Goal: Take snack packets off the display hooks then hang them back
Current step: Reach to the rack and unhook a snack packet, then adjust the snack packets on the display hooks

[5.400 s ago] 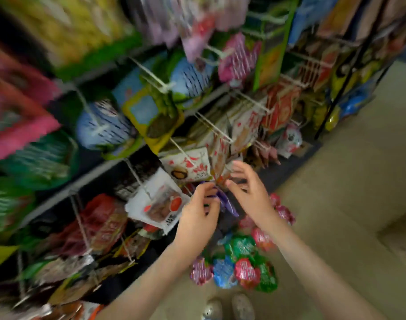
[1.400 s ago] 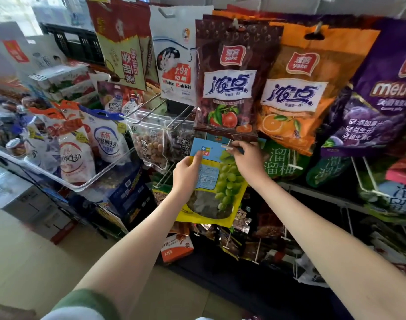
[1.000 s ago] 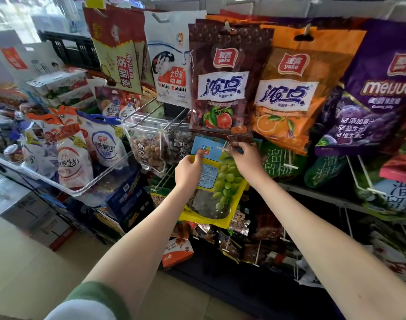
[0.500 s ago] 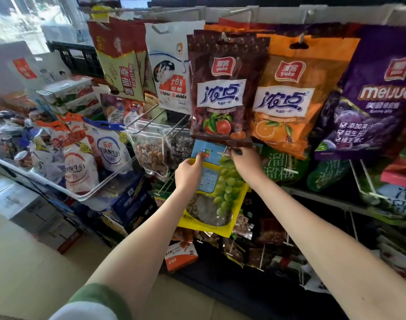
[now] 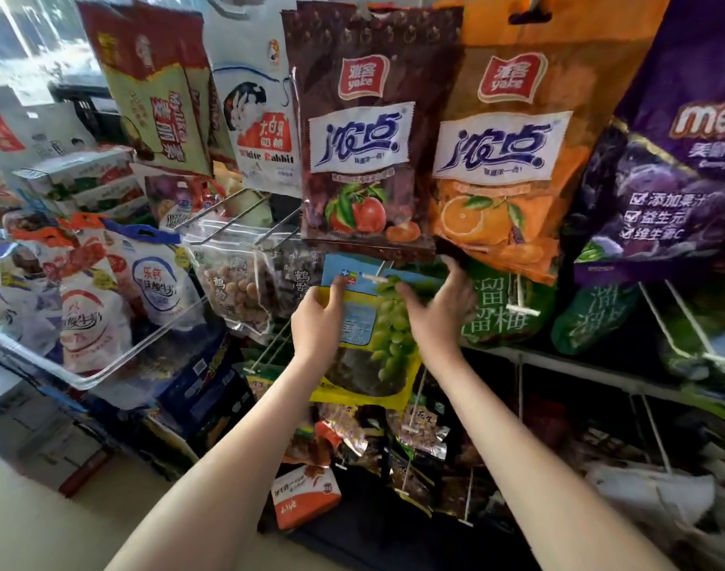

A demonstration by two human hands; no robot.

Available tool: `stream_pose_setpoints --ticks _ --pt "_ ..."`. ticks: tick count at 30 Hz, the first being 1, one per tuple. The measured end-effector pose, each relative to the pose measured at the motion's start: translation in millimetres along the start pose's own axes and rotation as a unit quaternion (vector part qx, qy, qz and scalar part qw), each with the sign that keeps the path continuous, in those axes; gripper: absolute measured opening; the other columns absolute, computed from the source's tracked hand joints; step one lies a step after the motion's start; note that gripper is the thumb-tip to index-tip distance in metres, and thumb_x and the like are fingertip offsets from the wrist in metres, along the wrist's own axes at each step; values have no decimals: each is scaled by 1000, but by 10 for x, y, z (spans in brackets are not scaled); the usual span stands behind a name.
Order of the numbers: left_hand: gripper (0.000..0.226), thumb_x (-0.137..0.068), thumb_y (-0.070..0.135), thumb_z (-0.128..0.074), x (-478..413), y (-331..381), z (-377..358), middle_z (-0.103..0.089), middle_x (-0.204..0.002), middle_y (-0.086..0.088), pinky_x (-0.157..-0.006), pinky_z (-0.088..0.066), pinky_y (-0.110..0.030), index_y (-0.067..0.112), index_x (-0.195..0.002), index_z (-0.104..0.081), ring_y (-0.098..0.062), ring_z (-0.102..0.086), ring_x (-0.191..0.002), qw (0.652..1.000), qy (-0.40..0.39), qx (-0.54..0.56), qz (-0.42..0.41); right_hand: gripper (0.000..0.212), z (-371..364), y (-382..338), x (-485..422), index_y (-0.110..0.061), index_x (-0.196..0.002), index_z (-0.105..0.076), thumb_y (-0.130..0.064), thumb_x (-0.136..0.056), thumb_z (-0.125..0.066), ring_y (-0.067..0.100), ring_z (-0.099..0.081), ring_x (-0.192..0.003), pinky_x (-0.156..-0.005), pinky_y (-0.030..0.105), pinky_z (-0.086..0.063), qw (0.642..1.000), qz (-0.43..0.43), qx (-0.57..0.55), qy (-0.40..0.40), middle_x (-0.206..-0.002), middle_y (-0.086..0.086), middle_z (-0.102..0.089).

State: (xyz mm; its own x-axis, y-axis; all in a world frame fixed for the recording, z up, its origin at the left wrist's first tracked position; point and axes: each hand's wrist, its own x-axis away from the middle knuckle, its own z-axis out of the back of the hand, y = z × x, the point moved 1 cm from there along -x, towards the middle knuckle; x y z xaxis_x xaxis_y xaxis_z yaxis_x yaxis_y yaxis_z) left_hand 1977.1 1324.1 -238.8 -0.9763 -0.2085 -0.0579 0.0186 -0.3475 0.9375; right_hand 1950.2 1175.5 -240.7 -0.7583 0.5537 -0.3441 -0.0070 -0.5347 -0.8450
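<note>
Yellow packet (image 5: 371, 364), centre of frame. Blue band across the top, green grapes printed down its right side, dark see-through window low on the front. It hangs flat, facing me, with the white hook (image 5: 376, 277) tip showing at the top band.

Left hand (image 5: 317, 323): gripping the packet's left edge, thumb on the front of the blue band, fingers tucked behind.

Right hand (image 5: 439, 311): fingers spread and loose, holding nothing, just right of the packet's upper right corner. It is blurred, so I cannot tell whether the thumb touches the packet.

Directly above the packet: brown bag (image 5: 364, 138) with a red fruit picture, its bottom edge overlapping the packet's top. To its right an orange bag (image 5: 505, 158) with orange slices, then a purple bag (image 5: 673, 166) at the right edge of the frame. A white bag (image 5: 262, 117) with a rabbit is left of the brown one.

Green bags (image 5: 505, 311) sit behind my right hand. A white shelf rail (image 5: 579, 370) runs below them.

Left of frame: clear bin (image 5: 146, 340) holding white-and-blue pouches. Below the packet, small nut packs on lower hooks and an orange box (image 5: 307, 498).

Pale floor (image 5: 35, 521), lower left. Bright window light, upper left.
</note>
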Motion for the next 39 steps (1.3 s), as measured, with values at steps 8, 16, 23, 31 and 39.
stream_pose_setpoints --ticks 8,16,23,31,39 --pt "77 -81 23 -65 328 -701 -839 -19 -148 -22 -112 -21 -45 11 -140 -17 -34 -17 -137 923 135 -160 -322 80 -299 1048 43 -18 -142 -28 -29 -78 -75 24 -37 -132 -109 38 -32 987 -61 -133 -62 -143 9 -38" --pt "88 -81 32 -55 286 -853 -1215 21 -154 -2 -110 -2 -57 31 -148 2 -29 22 -142 893 -8 -231 -387 38 -326 1331 84 -23 -127 -51 -21 -89 -59 17 -53 -115 -97 38 -46 973 38 -181 -137 -126 1 -56" --pt "102 -81 41 -62 24 -811 -1226 28 -151 -4 -112 -3 -52 33 -146 16 -24 29 -138 869 -52 -320 -374 41 -319 1375 123 -14 -137 -40 -22 -97 -45 26 -50 -120 -90 28 -41 989 41 -71 -120 -135 10 -48" --pt "101 -87 36 -58 350 -638 -1445 23 -154 -12 -111 -12 -62 32 -143 25 -32 17 -143 871 -52 -369 -321 70 194 1351 179 -25 -150 -10 -12 -94 -50 18 -22 -141 -112 32 -28 990 4 -27 -141 -156 -1 -18" --pt "98 -80 29 -62 1555 -396 -2117 -1 -154 -21 -107 -19 -61 18 -150 6 -38 -4 -142 840 -138 -295 -434 54 1585 1653 337 -24 -145 -25 -16 -96 -47 15 -38 -131 -97 20 -34 997 -16 56 -41 -146 0 -33"
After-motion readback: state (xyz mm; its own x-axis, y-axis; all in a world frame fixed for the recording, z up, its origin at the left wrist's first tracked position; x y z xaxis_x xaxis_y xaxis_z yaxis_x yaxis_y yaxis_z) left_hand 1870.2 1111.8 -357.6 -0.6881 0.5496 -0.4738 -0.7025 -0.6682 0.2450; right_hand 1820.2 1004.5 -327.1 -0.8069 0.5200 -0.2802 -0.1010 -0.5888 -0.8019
